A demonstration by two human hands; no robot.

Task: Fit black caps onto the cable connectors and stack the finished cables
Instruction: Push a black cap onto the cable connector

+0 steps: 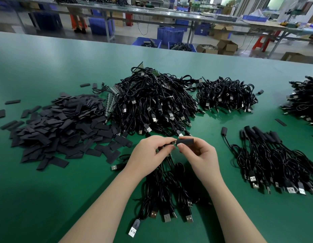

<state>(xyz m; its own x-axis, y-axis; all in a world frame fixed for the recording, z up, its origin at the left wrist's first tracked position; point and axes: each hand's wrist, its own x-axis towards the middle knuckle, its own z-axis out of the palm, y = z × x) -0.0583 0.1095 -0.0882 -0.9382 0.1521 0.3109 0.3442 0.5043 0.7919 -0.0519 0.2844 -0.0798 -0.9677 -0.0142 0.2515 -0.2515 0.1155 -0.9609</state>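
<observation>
Two hands meet above the green worktop (47, 71), just in front of you. Your right hand (199, 155) pinches a black cap (186, 141) between thumb and fingertips; the cap lies with its long axis running left to right, its left end facing the connector. Your left hand (150, 153) grips the connector end of a cable (172, 143), fingers curled round it, the tip pointing right and touching the cap's mouth; how far it sits inside you cannot tell. Under your wrists a bundle of cables (169, 190) trails toward you, USB plugs nearest the worktop edge. To the left lies a heap of loose black caps (64, 127). Beyond your hands rises the big pile of uncapped cables (152, 100). To the right lies the stack of capped cables (275, 160), capped ends pointing away, plugs toward you.
</observation>
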